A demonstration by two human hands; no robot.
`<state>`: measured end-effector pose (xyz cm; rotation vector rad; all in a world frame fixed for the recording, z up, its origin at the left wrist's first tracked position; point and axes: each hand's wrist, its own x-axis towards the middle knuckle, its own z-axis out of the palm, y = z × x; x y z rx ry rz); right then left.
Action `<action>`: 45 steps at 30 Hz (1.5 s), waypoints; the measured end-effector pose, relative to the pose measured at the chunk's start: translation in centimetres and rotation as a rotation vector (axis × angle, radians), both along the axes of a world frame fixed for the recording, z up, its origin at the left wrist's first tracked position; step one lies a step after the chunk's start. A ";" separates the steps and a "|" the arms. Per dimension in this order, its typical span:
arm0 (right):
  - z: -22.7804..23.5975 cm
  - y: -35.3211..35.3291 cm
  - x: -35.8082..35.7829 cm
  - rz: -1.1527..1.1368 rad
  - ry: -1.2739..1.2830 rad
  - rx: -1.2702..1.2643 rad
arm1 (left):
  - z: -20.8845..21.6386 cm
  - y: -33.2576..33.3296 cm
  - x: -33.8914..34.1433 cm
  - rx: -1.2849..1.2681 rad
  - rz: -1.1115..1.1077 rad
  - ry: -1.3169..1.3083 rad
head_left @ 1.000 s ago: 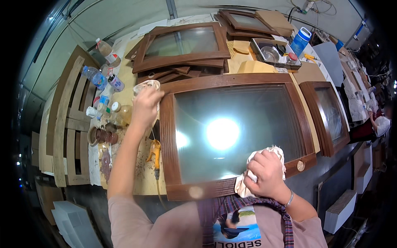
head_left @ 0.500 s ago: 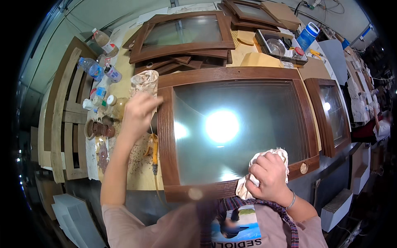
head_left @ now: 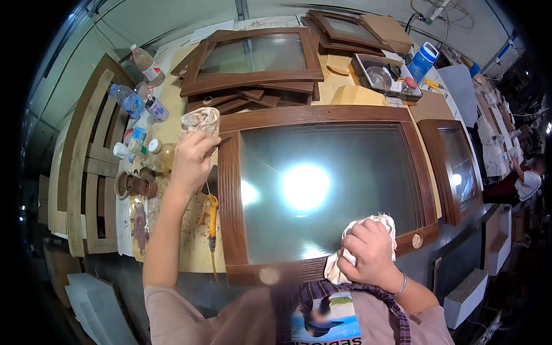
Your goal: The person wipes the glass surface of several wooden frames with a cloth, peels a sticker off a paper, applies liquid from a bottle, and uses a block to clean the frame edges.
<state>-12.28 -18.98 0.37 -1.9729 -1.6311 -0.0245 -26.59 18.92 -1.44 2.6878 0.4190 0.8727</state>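
Note:
A brown wooden-framed glass panel (head_left: 229, 190) lies flat in front of me, with a bright lamp reflection on its glass. My right hand (head_left: 368, 244) is closed around a crumpled whitish cloth (head_left: 339, 267), which rests over the panel's near edge. At the panel's far left corner, my left hand (head_left: 194, 158) is closed with fingertips pinched together. Whatever those fingers hold, if anything, is hidden. Just beyond them stands a stained cloth-filled cup (head_left: 201, 119). An orange air blow gun (head_left: 211, 215) with a hose lies beside the panel's left side.
Plastic bottles (head_left: 127, 100) and a jar (head_left: 164, 154) line the table's left side. Stacked framed panels (head_left: 247, 75) sit at the back. A box of small items (head_left: 386, 80) and a blue jug (head_left: 424, 60) stand back right. More framed panels (head_left: 451, 172) lean right.
My left hand has come slightly down and its fingers show more sharply. My right hand still grips the cloth in nearly the same place. The whole view has shifted a little.

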 end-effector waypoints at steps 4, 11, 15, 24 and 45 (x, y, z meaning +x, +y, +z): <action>-0.2 0.0 0.1 0.001 -0.012 0.007 | 0.5 -1.7 -0.7 -0.013 -0.062 0.040; 0.0 -0.2 0.2 0.001 -0.036 -0.044 | 1.4 -3.4 -1.7 0.023 -0.141 0.102; -0.1 -0.2 0.1 0.003 -0.044 -0.047 | 2.2 -3.6 -1.7 0.013 -0.123 0.113; -0.2 -0.2 0.1 0.006 -0.047 -0.017 | 3.3 -9.8 -6.6 -0.191 -0.439 0.286; -1.2 -0.4 -0.3 -0.022 -0.062 0.038 | 4.5 -17.4 -13.8 -0.077 -0.348 0.319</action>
